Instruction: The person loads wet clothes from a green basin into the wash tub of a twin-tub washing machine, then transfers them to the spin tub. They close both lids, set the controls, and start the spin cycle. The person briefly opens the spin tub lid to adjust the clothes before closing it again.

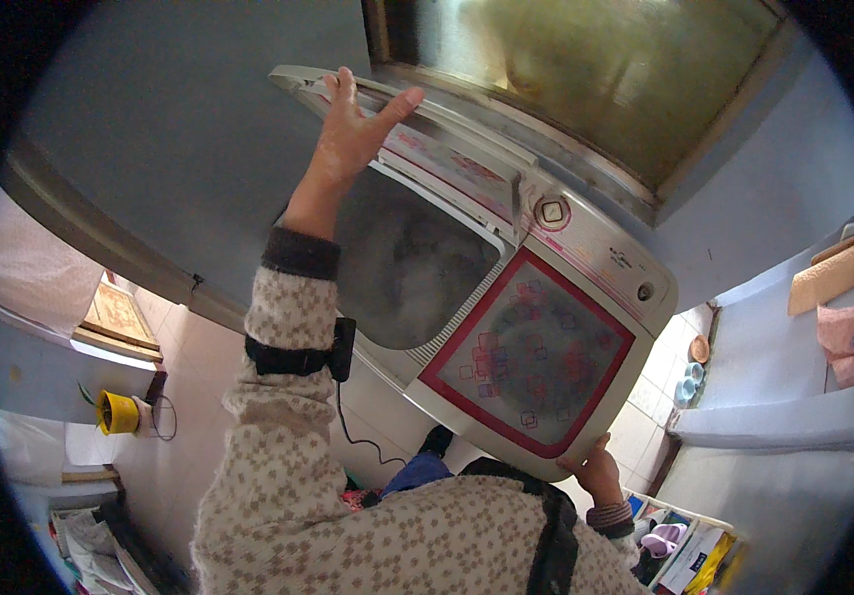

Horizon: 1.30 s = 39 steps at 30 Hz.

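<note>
Before me stands a twin-tub washing machine [412,370] with a white body. Its wash-side lid [464,134] is raised at the back, and the wash tub [412,260] lies uncovered, its contents dim and hard to make out. My left hand [356,134] is at the raised lid, thumb and fingers spread. A red-bordered, see-through lid [531,357] with printed squares covers the spin side. At the machine's near right corner, my right hand [596,472] grips the edge, thumb along one side and fingers along the other.
A control panel with a round knob [552,213] runs along the back, below a framed window [605,74]. On the floor at left sits a yellow plant pot [117,413]. Small bowls [686,390] stand at right. A rack [684,543] holds a lilac slipper [663,540] near my right arm.
</note>
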Tool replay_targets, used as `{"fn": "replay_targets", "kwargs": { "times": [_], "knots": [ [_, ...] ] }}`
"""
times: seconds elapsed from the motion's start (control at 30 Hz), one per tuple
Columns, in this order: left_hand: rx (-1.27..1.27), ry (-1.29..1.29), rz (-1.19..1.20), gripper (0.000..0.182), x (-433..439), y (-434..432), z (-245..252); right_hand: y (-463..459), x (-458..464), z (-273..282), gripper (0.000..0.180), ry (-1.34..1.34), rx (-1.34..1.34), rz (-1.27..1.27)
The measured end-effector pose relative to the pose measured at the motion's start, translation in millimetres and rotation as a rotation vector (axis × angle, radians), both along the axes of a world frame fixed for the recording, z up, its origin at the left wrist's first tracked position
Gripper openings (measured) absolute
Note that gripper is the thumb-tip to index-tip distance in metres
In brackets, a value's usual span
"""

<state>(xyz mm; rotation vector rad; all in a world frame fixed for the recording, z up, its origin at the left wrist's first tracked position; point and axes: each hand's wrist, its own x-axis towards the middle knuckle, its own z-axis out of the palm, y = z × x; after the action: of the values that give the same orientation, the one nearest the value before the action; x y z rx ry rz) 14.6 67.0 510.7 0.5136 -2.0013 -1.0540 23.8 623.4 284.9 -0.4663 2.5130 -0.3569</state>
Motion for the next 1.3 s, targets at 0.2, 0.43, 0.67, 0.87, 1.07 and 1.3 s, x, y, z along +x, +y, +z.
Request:
{"fn": "replay_targets", "kwargs": {
  "times": [0.2, 0.43, 0.67, 0.87, 1.07, 1.3],
  "knots": [
    [0.028, 0.022, -0.029, 0.136, 0.2, 0.7, 0.7, -1.8, 1.4, 2.3, 0.117, 0.003, -0.022, -0.001],
    [-0.030, -0.008, -0.005, 0.123, -3.3, -5.8, -2.7, -6.1, 0.7, 11.4, 0.118, -0.030, -0.002, -0.008],
    [-0.068, 0.010, 0.023, 0.124, -5.0, -5.3, -4.5, 3.1, 1.3, -5.8, 0.116, 0.044, -0.017, 0.027],
    [-0.056, 0.048, 0.004, 0.124, -5.9, -4.3, -8.2, 6.3, -0.7, -8.3, 0.109, 0.027, -0.048, 0.007],
    [-0.085, 0.033, 0.014, 0.126, -9.5, -6.4, -9.4, 0.7, -1.1, 1.1, 0.104, 0.007, -0.094, 0.019],
    [-0.085, 0.010, 0.027, 0.139, -9.6, -8.0, -9.4, -2.5, -0.9, 5.5, 0.092, -0.003, -0.070, 0.009]
  ]
}}
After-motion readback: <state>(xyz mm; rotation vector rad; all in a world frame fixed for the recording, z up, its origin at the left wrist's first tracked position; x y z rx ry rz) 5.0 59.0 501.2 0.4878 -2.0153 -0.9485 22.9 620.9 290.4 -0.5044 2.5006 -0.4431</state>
